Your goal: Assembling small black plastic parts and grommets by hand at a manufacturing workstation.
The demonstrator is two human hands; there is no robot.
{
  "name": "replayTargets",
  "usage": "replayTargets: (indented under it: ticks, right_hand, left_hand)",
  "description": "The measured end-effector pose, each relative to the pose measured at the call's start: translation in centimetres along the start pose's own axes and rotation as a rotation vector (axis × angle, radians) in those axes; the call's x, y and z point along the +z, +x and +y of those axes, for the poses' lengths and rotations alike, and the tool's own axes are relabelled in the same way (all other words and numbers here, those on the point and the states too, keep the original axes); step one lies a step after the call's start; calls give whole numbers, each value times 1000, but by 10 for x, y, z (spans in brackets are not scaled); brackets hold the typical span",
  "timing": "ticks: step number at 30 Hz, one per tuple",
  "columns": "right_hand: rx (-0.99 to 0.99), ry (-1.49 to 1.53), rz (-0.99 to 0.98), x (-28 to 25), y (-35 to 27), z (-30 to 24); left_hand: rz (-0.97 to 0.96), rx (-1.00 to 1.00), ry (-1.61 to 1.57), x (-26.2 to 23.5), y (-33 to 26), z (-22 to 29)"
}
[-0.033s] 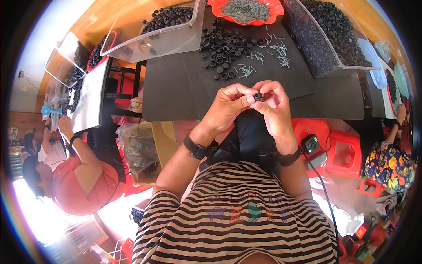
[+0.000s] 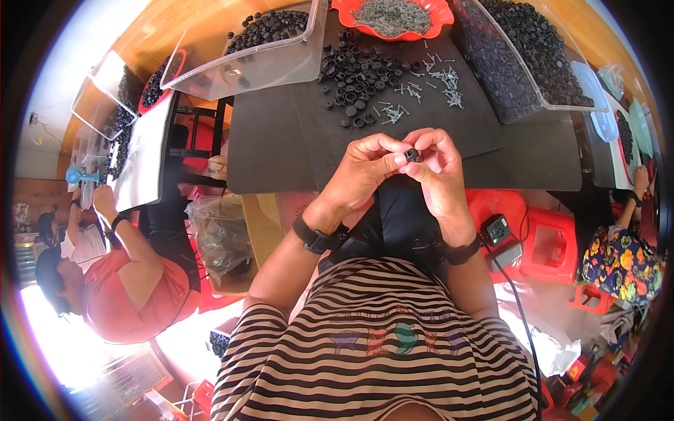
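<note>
Between my fingertips, at the near edge of the dark table (image 2: 270, 151), is a small round black plastic part (image 2: 412, 154). My left hand (image 2: 368, 160) pinches it from one side with thumb and forefinger, and my right hand (image 2: 442, 172) grips its other side. Both hands are closed on this one piece; its far side is hidden by the fingers. Beyond them lies a spread of black caps and rings (image 2: 358, 77). Loose silvery screws (image 2: 449, 88) are scattered to the right of that spread.
A red scalloped bowl (image 2: 441, 15) heaped with screws stands at the back. Clear plastic bins of black parts flank it, one left (image 2: 242, 78) and one right (image 2: 523, 105). Co-workers sit on both sides, one in an orange-red shirt (image 2: 137, 295). Red stools (image 2: 551, 242) stand at right.
</note>
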State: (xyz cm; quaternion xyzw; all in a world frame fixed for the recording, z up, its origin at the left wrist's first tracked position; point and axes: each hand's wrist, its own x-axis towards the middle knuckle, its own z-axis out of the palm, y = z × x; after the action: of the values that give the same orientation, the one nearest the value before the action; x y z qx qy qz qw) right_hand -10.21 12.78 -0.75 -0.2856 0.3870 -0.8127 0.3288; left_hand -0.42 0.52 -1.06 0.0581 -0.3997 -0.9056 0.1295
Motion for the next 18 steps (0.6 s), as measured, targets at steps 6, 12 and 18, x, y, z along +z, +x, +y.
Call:
replayTargets:
  ticks: [6, 12, 18]
  right_hand:
    - [29, -4, -6, -2, -1, 0]
    - [-14, -63, -40, -4, -1, 0]
    - [-85, -104, -68, -7, 1, 2]
  left_hand:
    - [-36, -27, 13, -4, -1, 2]
    - [-13, 23, 111, -3, -1, -2]
    - [27, 61, 160, 2, -4, -1]
